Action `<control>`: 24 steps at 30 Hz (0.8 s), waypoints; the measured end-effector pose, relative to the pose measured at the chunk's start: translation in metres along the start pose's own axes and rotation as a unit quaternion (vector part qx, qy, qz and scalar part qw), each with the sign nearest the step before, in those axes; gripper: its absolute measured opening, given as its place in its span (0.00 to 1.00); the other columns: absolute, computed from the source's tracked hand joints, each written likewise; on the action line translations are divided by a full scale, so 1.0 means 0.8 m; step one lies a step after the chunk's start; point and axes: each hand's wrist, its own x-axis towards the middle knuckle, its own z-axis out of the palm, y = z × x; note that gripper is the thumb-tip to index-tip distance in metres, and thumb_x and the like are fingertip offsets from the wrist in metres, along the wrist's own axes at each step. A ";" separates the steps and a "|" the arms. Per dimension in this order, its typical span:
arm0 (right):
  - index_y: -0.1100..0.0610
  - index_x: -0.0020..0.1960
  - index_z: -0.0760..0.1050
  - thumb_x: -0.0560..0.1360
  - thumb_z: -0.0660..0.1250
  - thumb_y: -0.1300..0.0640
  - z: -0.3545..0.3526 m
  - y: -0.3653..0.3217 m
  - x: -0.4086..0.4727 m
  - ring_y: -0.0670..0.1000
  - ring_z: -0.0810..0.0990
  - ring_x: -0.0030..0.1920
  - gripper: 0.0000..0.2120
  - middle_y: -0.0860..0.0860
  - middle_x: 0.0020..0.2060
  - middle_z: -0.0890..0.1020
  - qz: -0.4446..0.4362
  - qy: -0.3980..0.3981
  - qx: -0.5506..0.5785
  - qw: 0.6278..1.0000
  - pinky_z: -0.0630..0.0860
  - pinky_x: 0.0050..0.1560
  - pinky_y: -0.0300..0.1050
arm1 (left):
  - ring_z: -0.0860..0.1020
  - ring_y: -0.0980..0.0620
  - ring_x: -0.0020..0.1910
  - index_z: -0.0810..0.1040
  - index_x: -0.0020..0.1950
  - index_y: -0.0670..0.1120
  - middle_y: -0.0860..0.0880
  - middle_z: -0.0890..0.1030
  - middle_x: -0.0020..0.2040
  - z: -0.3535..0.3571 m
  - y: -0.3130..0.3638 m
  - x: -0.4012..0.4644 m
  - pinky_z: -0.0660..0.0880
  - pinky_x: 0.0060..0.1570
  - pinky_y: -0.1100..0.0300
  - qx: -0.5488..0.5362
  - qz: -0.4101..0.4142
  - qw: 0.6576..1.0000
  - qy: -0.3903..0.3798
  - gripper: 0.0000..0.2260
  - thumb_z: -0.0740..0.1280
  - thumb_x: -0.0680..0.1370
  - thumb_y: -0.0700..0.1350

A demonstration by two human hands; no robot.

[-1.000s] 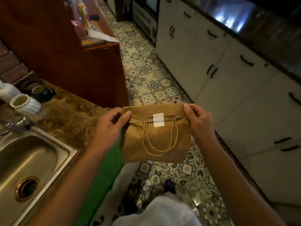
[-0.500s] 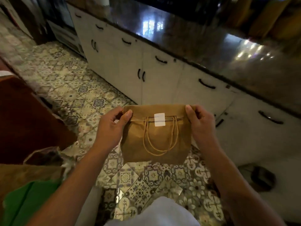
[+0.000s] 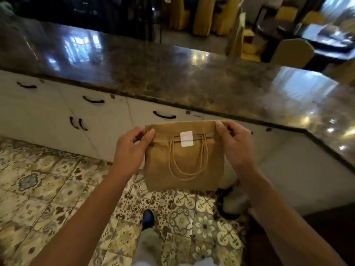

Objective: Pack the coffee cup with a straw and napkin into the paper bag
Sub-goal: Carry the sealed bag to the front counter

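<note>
both hands are gripping the folded top of the paper bag (image 3: 184,160), the left hand (image 3: 130,148) pinching its left corner and the right hand (image 3: 235,143) its right corner, thumbs pressing on the front. the bag is hanging in the air over the tiled floor (image 3: 48,189), just short of the dark worktop (image 3: 172,73), its fold sealed by a white sticker (image 3: 186,138) and its cord handles (image 3: 189,160) drooping down the front. cup, straw and napkin are not showing; presumably they are sitting inside. tilting the bag while setting it down is risking a spill within, and the sticker could be peeling loose. compared with a moment ago, the view is now facing the worktop squarely, the grip staying unchanged.
</note>
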 end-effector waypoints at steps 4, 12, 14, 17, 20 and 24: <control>0.50 0.51 0.82 0.84 0.65 0.56 -0.009 0.014 0.067 0.41 0.80 0.38 0.07 0.41 0.37 0.83 -0.012 0.052 -0.018 0.998 0.74 0.40 0.33 | 0.80 0.56 0.43 0.79 0.43 0.58 0.57 0.82 0.41 0.042 -0.003 0.099 0.77 0.46 0.58 0.009 0.035 0.999 -0.036 0.07 0.67 0.80 0.50; 0.52 0.51 0.82 0.83 0.66 0.58 -0.025 0.021 0.213 0.38 0.81 0.38 0.06 0.43 0.37 0.82 -0.002 0.151 -0.053 0.987 0.73 0.39 0.30 | 0.75 0.56 0.37 0.78 0.39 0.53 0.55 0.77 0.36 0.114 0.017 0.306 0.71 0.40 0.58 -0.009 0.100 0.986 -0.133 0.10 0.67 0.81 0.50; 0.53 0.51 0.82 0.83 0.65 0.58 -0.031 0.026 0.244 0.37 0.80 0.39 0.07 0.42 0.38 0.82 0.003 0.173 -0.074 0.982 0.72 0.40 0.28 | 0.76 0.54 0.38 0.79 0.42 0.51 0.50 0.80 0.39 0.136 0.027 0.345 0.72 0.41 0.59 -0.006 0.110 0.982 -0.151 0.08 0.67 0.81 0.50; 0.55 0.53 0.82 0.84 0.64 0.56 -0.045 0.039 0.289 0.38 0.80 0.40 0.08 0.43 0.38 0.81 0.007 0.183 -0.084 0.979 0.71 0.41 0.28 | 0.77 0.55 0.41 0.80 0.45 0.50 0.49 0.80 0.42 0.170 0.040 0.393 0.71 0.41 0.63 -0.007 0.121 0.977 -0.175 0.07 0.66 0.81 0.50; 0.53 0.53 0.82 0.84 0.64 0.54 -0.061 0.054 0.328 0.40 0.80 0.40 0.08 0.44 0.39 0.82 0.027 0.187 -0.058 0.980 0.73 0.42 0.30 | 0.77 0.56 0.42 0.79 0.47 0.49 0.47 0.80 0.46 0.208 0.042 0.436 0.70 0.41 0.66 0.010 0.132 0.977 -0.168 0.06 0.67 0.81 0.50; 0.51 0.55 0.83 0.84 0.64 0.50 -0.083 0.085 0.385 0.44 0.82 0.44 0.10 0.45 0.41 0.85 0.045 0.187 -0.038 0.981 0.77 0.45 0.39 | 0.75 0.59 0.44 0.78 0.48 0.49 0.48 0.77 0.49 0.256 0.044 0.486 0.68 0.43 0.77 0.043 0.160 0.976 -0.143 0.04 0.68 0.80 0.48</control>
